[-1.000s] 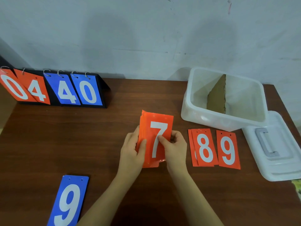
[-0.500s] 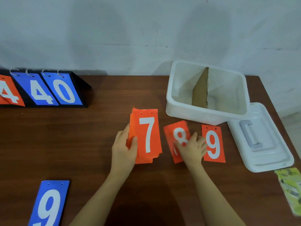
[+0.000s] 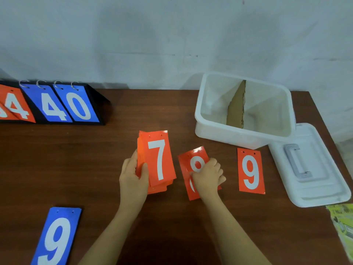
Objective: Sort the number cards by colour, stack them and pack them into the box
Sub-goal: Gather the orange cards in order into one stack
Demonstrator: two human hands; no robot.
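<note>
My left hand (image 3: 133,178) grips a stack of orange cards (image 3: 158,159) with a 7 on top, near the table's middle. Just to its right, my right hand (image 3: 207,175) pinches an orange 8 card (image 3: 193,159), tilted and lifted a little, with another orange card under it. An orange 9 card (image 3: 250,171) lies flat further right. A blue 9 card (image 3: 57,236) lies at the front left. The white box (image 3: 229,134) stands open at the back right, split by a cardboard divider (image 3: 236,106).
The box's white lid (image 3: 313,165) lies right of the box by the table's right edge. A black flip scoreboard (image 3: 47,104) with orange and blue number cards stands at the back left. A green printed packet (image 3: 343,226) lies at the right edge.
My right hand let go of the 7 stack, reached right to the 8 cards and drew them left, away from the orange 9. The view has swung right.
</note>
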